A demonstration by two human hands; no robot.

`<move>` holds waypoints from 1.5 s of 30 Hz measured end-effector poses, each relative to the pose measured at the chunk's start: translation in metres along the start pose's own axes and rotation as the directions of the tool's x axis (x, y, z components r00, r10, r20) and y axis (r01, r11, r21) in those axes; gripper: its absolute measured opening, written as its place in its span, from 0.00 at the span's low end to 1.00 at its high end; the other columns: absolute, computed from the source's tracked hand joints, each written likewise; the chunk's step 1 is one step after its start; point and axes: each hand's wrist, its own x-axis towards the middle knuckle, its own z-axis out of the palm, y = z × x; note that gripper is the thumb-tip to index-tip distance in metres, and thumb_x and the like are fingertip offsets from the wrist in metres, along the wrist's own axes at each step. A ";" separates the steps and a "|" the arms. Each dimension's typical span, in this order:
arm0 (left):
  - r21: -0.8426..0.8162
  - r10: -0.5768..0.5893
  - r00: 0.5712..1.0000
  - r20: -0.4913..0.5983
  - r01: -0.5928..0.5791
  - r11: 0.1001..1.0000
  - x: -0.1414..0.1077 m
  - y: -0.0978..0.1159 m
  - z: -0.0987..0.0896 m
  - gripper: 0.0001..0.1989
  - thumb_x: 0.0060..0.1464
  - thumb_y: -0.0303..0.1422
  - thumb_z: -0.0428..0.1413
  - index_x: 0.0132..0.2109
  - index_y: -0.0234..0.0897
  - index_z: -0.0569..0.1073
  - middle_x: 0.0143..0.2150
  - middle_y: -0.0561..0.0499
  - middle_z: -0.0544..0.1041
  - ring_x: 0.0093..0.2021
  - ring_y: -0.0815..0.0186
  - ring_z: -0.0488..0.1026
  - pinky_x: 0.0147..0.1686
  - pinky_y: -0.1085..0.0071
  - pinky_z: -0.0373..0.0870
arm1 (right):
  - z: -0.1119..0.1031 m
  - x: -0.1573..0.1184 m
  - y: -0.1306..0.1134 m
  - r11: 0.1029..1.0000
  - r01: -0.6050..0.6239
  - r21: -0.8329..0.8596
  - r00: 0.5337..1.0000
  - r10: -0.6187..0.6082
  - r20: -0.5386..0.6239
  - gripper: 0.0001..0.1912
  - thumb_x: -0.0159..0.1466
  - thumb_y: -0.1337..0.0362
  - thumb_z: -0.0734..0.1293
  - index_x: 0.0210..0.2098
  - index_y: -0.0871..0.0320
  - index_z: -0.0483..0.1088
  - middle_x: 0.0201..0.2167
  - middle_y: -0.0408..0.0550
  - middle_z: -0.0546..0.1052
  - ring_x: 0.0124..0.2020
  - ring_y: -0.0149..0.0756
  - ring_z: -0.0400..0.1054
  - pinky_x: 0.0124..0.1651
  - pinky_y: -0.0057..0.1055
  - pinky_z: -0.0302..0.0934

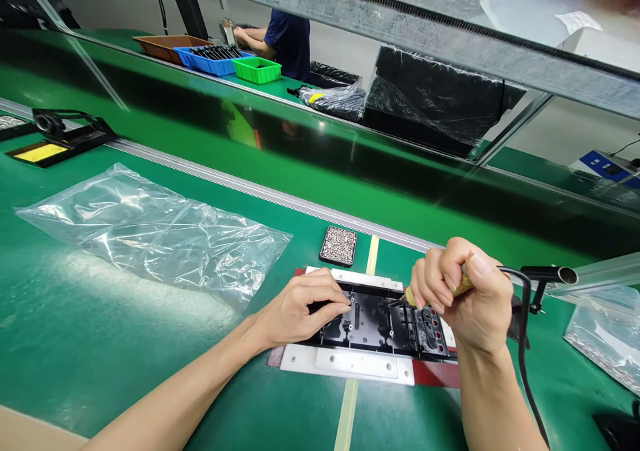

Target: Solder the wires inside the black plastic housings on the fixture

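Observation:
A black plastic panel [370, 324] with posts and ribs lies between white fixture blocks [345, 363] on a dark red base plate [435, 373]. My right hand [467, 291] is wrapped round the yellow handle of a soldering iron [411, 296], its tip pointing down at the panel's far side. My left hand [305, 307] rests over the panel's left part. Its thumb and forefinger are pinched together close to a post; whatever they hold is too small to make out. Just behind the fixture sits a small black tray [339, 245] full of tiny metal pieces.
A clear plastic bag [165, 237] lies flat at left. Near my right arm are an iron holder [547, 276], a black cord [523, 344] and a bag of small parts [607, 337]. Another stand [60, 137] is far left. Beyond the green divider, a co-worker [290, 41] is beside coloured bins [257, 69].

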 end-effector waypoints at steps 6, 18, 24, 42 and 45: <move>0.001 -0.005 1.000 -0.004 0.005 1.000 -0.001 -0.001 0.000 0.06 0.66 0.29 0.58 0.44 0.34 0.81 0.38 0.45 0.81 0.39 0.62 0.77 0.44 0.63 0.73 | 0.009 -0.003 0.006 0.999 0.046 -0.021 0.990 -0.049 -0.132 0.21 0.69 0.54 0.63 0.22 0.57 0.61 0.13 0.37 0.58 0.14 0.26 0.50 0.16 0.24 0.54; -0.017 -0.008 1.000 -0.001 0.008 1.000 -0.001 0.000 0.001 0.05 0.65 0.26 0.59 0.44 0.34 0.80 0.38 0.48 0.81 0.39 0.64 0.76 0.44 0.64 0.71 | 0.016 -0.005 0.005 0.999 0.039 -0.010 0.989 -0.040 -0.145 0.22 0.67 0.53 0.64 0.20 0.57 0.60 0.12 0.37 0.56 0.14 0.25 0.47 0.15 0.23 0.49; -0.011 -0.003 1.000 0.000 0.003 1.000 -0.001 -0.001 0.001 0.04 0.65 0.26 0.59 0.44 0.34 0.80 0.38 0.48 0.81 0.40 0.65 0.76 0.45 0.64 0.71 | 0.009 -0.007 0.006 0.999 0.034 -0.003 0.998 -0.034 -0.052 0.21 0.67 0.53 0.63 0.21 0.57 0.60 0.13 0.37 0.57 0.14 0.26 0.49 0.17 0.24 0.50; -0.008 -0.003 1.000 -0.002 0.003 1.000 0.000 0.000 -0.002 0.05 0.64 0.25 0.60 0.44 0.34 0.80 0.38 0.48 0.81 0.40 0.64 0.76 0.44 0.65 0.72 | -0.007 -0.002 -0.005 0.999 -0.002 0.034 0.989 -0.003 0.151 0.19 0.68 0.56 0.63 0.22 0.56 0.63 0.15 0.40 0.60 0.15 0.30 0.54 0.19 0.32 0.58; -0.006 0.000 1.000 0.000 0.000 1.000 -0.001 0.000 -0.001 0.05 0.64 0.25 0.60 0.44 0.34 0.80 0.38 0.48 0.81 0.39 0.64 0.76 0.44 0.65 0.72 | -0.003 -0.001 -0.006 1.000 0.019 0.024 0.997 -0.020 0.079 0.19 0.69 0.57 0.62 0.22 0.57 0.64 0.14 0.39 0.60 0.15 0.29 0.54 0.18 0.31 0.59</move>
